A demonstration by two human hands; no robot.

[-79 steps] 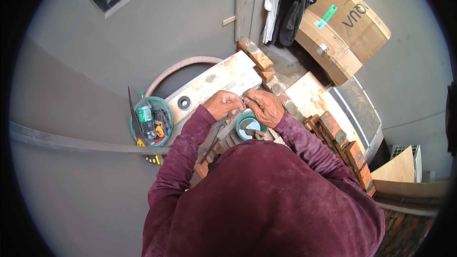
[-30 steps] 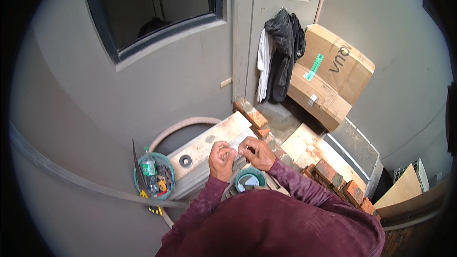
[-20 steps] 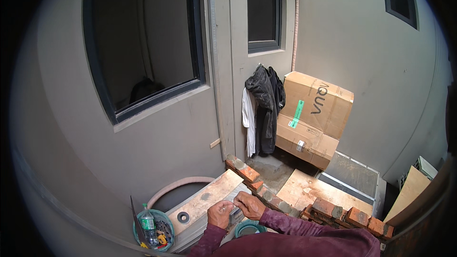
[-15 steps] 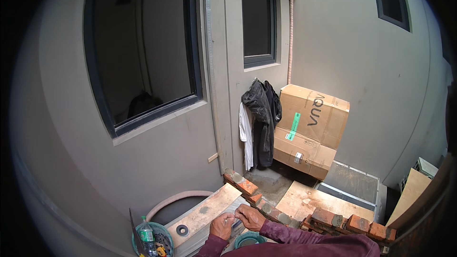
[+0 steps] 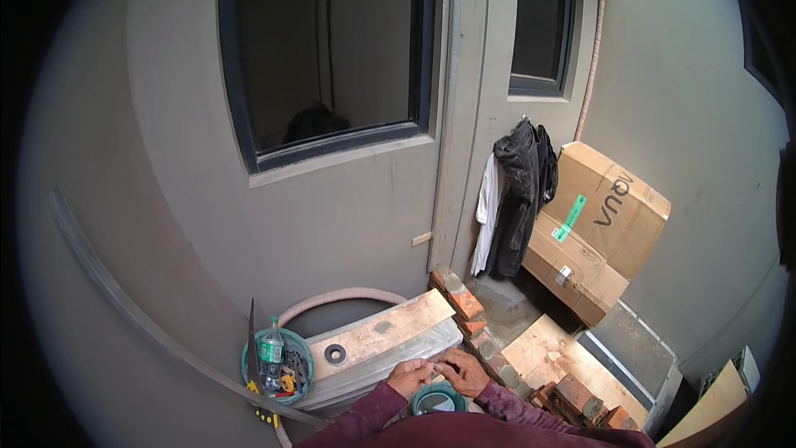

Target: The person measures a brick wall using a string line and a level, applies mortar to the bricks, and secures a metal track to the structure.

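Note:
My left hand point(image 5: 409, 377) and my right hand point(image 5: 464, 372) meet in front of me, fingertips pinched together. Whatever sits between them is too small to make out. Just below, under the hands, stands a teal bucket point(image 5: 416, 401), partly covered by my sleeves. A wooden board point(image 5: 398, 325) lies beyond the left hand on a long grey, plastic-looking stack point(image 5: 365, 376). On the board rests a black ring-shaped roll point(image 5: 335, 354), likely tape.
Left, a teal basket point(image 5: 310, 365) holds a green-labelled bottle point(image 5: 271, 354) and tools; a saw point(image 5: 252, 340) stands up in it. Bricks point(image 5: 464, 305) line the right, beside plywood point(image 5: 531, 347). Clothes point(image 5: 516, 199) hang near a large cardboard box point(image 5: 601, 216).
My view has turned left, so the scene sits further right and the basket shows more fully. Both hands stay together at the fingertips, with the right hand's fingers curled in closer.

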